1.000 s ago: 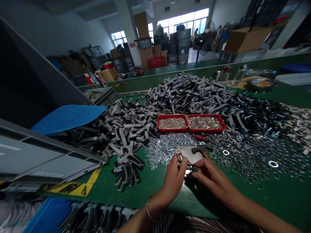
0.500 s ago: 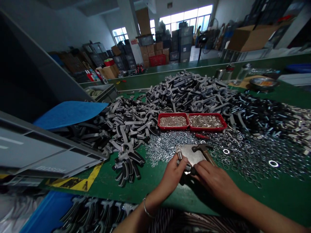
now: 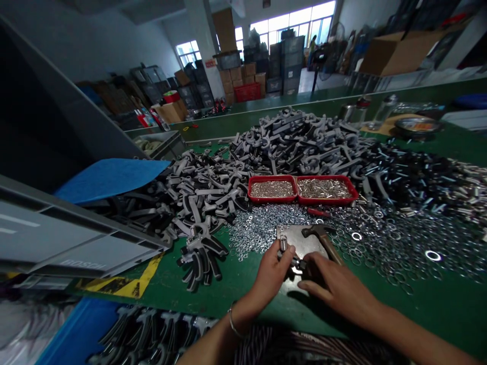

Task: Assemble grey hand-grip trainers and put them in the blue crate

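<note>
Metal plate (image 3: 307, 244) below, my left hand (image 3: 271, 271) pinches a small part (image 3: 295, 261) beside a spring (image 3: 283, 244), likely to steady it; my right hand (image 3: 335, 284) curves at its other end, whether gripping I cannot tell. The hammer (image 3: 330, 247) lies close, perhaps for easy reach.

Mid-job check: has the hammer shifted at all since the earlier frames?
No. The hammer keeps the same spot against the metal plate and the red tray; only the whole view has drifted slightly.
</note>
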A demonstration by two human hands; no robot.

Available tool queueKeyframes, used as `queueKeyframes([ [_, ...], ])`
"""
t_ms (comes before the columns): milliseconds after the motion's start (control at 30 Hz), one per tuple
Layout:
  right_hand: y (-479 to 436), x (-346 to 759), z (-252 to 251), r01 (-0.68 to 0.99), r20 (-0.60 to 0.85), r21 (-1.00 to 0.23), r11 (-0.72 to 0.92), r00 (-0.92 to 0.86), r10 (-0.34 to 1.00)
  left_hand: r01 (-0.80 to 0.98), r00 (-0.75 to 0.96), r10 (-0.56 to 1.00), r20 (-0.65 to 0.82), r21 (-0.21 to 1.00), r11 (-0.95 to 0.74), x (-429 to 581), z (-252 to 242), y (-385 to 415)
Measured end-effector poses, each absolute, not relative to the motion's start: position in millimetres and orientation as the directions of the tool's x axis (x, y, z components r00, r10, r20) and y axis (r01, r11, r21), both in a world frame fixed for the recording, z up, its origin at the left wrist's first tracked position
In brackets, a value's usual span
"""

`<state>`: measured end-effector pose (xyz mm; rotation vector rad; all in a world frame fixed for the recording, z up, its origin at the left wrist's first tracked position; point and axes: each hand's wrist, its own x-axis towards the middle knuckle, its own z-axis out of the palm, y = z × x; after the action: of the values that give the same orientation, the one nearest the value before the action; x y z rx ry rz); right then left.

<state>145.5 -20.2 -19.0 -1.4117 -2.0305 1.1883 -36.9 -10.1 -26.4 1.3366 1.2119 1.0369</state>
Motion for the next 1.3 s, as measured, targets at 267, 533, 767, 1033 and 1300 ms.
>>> queueKeyframes([
  [267,-25.8,147.6,-22.4,0.378,-0.415,-0.901,-0.215,-0.605,0.679,0.335,0.264,0.959,0.106,0.922,-0.194,-36.4,-18.3,-12.2],
  [533,-25.5,156.0,-25.5,0.345,-0.272,-0.936,-0.071,-0.582,0.766,0.235,0.269,0.904,0.332,0.888,-0.395,-26.1,-22.8,-8.8],
  [767,-21.6,158.6,-20.8,0.487,-0.143,-0.871,0.067,-0.381,0.913,0.283,0.106,0.968,0.228,0.926,-0.25,-12.6,-35.3,-9.7],
  [1033,-21.1,161.2,-26.6,0.624,0.089,-0.707,0.332,-0.388,0.917,0.35,0.073,0.986,0.149,0.922,-0.165,-3.3,-42.8,-9.7],
  [1300,-24.6,158.0,-38.1,0.447,-0.121,-0.884,0.138,-0.503,0.856,0.389,0.236,0.938,0.253,0.86,-0.33,-9.5,-42.1,-7.4],
])
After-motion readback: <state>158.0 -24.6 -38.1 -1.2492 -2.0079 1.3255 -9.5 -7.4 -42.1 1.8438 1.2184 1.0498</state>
